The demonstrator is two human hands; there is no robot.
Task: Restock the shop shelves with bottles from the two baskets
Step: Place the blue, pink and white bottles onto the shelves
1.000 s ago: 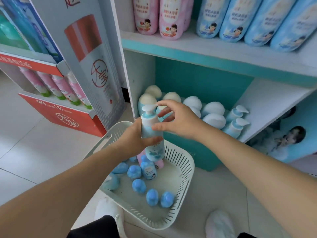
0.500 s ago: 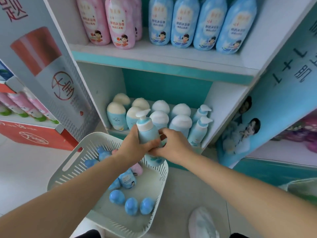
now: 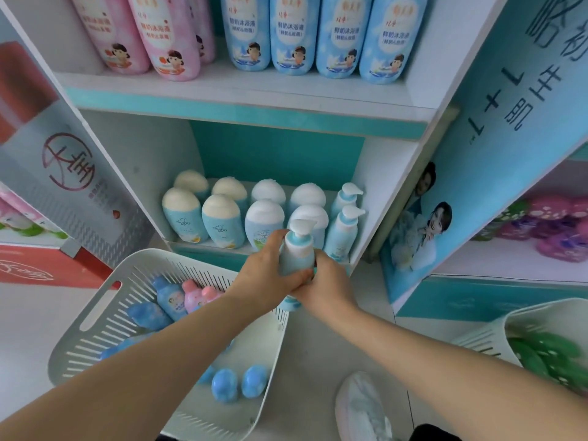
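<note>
both hands are together, clamped on one thing: the left hand (image 3: pixel 270 268) wraps the body of a blue pump bottle (image 3: pixel 297 249) from the left, and the right hand (image 3: pixel 327 281) curls round its lower part from the right. the bottle is upright at the centre of the frame, in front of the lower shelf (image 3: pixel 219 251) and not yet on it.

the likely slot, as i judge it, is the front right corner, just ahead of the two shelved pump bottles (image 3: pixel 342 230). that is tight: the white-capped bottles (image 3: pixel 264 221) stand close on the left and the shelf's side wall on the right. a nozzle swung wide could nudge one, and packed rows tip in a chain. the bottle looks smooth, so letting go before its base is fully on the board could send it over the lip.

below the hands, lower left, the white slatted basket (image 3: pixel 95 313) holds blue bottles (image 3: pixel 224 385) and pink bottles (image 3: pixel 194 296). a second basket (image 3: pixel 486 329) at the right edge holds green items, too blurred to name. the floor (image 3: pixel 318 345) is pale tile, with a light shoe (image 3: pixel 362 405) at the bottom. the upper shelf (image 3: pixel 241 90) carries tall pink and blue bottles; printed display panels flank the unit.
</note>
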